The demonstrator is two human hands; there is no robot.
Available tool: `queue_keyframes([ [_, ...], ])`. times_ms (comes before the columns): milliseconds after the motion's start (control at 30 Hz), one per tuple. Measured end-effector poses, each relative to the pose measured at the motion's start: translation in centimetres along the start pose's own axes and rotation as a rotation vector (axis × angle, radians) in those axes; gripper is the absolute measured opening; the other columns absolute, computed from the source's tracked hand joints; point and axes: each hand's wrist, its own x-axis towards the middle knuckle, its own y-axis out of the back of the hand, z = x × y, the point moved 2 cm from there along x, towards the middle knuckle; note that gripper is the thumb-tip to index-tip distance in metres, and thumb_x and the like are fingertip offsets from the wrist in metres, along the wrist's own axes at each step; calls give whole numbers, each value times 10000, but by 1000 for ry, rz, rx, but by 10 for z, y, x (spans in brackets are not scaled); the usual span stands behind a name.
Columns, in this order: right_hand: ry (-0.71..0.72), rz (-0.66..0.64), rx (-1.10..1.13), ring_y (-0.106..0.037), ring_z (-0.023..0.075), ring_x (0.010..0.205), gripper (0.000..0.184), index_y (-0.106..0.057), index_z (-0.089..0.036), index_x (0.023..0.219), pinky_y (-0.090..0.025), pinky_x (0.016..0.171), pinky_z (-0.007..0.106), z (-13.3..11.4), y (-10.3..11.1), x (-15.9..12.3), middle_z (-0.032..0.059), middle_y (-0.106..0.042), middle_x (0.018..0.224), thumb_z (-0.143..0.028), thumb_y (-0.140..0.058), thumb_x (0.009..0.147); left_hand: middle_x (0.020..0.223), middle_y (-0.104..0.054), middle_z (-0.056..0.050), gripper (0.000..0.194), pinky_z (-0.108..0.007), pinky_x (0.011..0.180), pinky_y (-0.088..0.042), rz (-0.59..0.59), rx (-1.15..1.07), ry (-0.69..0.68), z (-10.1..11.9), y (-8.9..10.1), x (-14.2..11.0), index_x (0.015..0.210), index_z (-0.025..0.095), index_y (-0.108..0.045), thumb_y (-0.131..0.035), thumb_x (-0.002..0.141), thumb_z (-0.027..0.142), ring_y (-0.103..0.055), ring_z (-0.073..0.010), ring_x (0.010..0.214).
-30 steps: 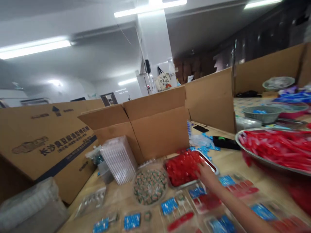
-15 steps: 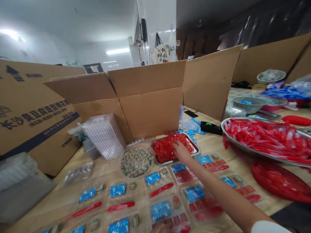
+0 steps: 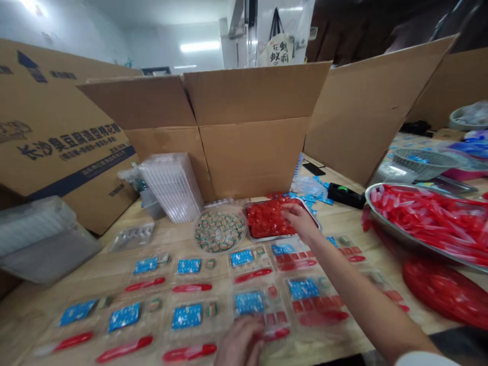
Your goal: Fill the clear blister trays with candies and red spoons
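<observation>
My right hand [image 3: 301, 222] reaches over a metal tray [image 3: 319, 223] heaped with shiny red pieces [image 3: 263, 218]. Its fingers are bent together at the heap, and what they pinch is hidden. Low in the view, my blurred left hand [image 3: 241, 341] is curled beside a clear compartment tray [image 3: 284, 295]; anything in it cannot be made out. That tray holds a blue packet [image 3: 249, 302], red squares [image 3: 275, 318] and a red plastic piece [image 3: 277, 334]. Similar clear trays lie in rows, several with a blue packet, a striped square [image 3: 211, 309] and a long red piece [image 3: 189, 352].
A round tub [image 3: 220, 232] of striped squares stands left of the metal tray. Stacked clear trays [image 3: 173, 185] rise behind it. Cardboard flaps [image 3: 255, 157] wall off the back. A large bowl [image 3: 409, 235] of red pieces and a red bag [image 3: 442, 290] are on the right.
The view has tipped down and shifted left, showing more of the front rows. My left hand has come further into view. My right hand remains at the red heap.
</observation>
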Motion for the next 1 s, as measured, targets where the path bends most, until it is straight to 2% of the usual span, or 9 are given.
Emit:
queue_keyframes([
  [167,-4,-322,382,-607,134,758,424,-472,-210,1180,-501,633,268,-41,-34,-120,20,-619,887,-281,-570,774,1097,-644,-94,300,-309,816,-536,248,-404,199,32,29,33,1116,193,-569,-582,818,220,-652,-178,919],
  [200,-7,-361,441,-602,135,774,440,-459,-214,1191,-499,658,275,-49,-38,-136,15,-609,872,-253,-568,767,1122,-635,-95,365,-309,807,-539,252,-453,191,36,33,40,1158,192,-547,-609,799,213,-655,-172,900],
  [267,-7,-390,457,-595,137,797,465,-438,-219,1213,-494,700,291,-59,-44,-156,12,-595,863,-209,-548,761,1024,-673,-76,278,-299,797,-540,201,-411,152,41,39,48,1074,180,-608,-617,797,202,-658,-170,875],
  [367,1,-373,403,-583,138,788,480,-439,-220,1220,-488,703,301,-64,-47,-168,12,-580,870,-183,-526,750,950,-702,-60,161,-291,806,-534,180,-230,88,44,41,44,962,183,-668,-595,819,196,-660,-173,872],
  [467,-6,-347,388,-576,137,781,459,-464,-215,1193,-488,688,293,-63,-47,-174,11,-570,861,-166,-517,740,1005,-699,-68,215,-305,824,-533,235,-142,57,45,37,32,1039,197,-651,-548,851,194,-659,-177,901],
  [667,41,-272,302,-578,132,744,418,-473,-213,1164,-480,617,253,-67,-50,-196,10,-575,833,-156,-520,752,873,-668,-41,134,-253,717,-544,368,-309,159,43,27,16,976,174,-566,-536,846,186,-662,-143,796],
  [767,88,-215,246,-576,124,703,363,-480,-211,1120,-486,619,254,-68,-51,-206,9,-584,833,-160,-524,764,822,-637,-25,58,-240,692,-529,349,-282,146,46,25,9,886,177,-539,-514,840,151,-645,-133,768],
  [867,116,-158,156,-575,127,672,223,-536,-200,998,-493,624,268,-67,-48,-212,23,-607,831,-168,-520,778,936,-651,-59,164,-287,785,-515,277,-159,39,53,23,2,904,186,-580,-470,829,92,-626,-166,903],
  [1000,150,-147,72,-590,146,701,134,-620,-201,901,-496,623,273,-62,-42,-215,47,-643,867,-199,-522,810,1016,-658,-75,139,-351,878,-481,306,-61,-14,55,20,-1,935,199,-622,-552,824,153,-595,-206,1012],
])
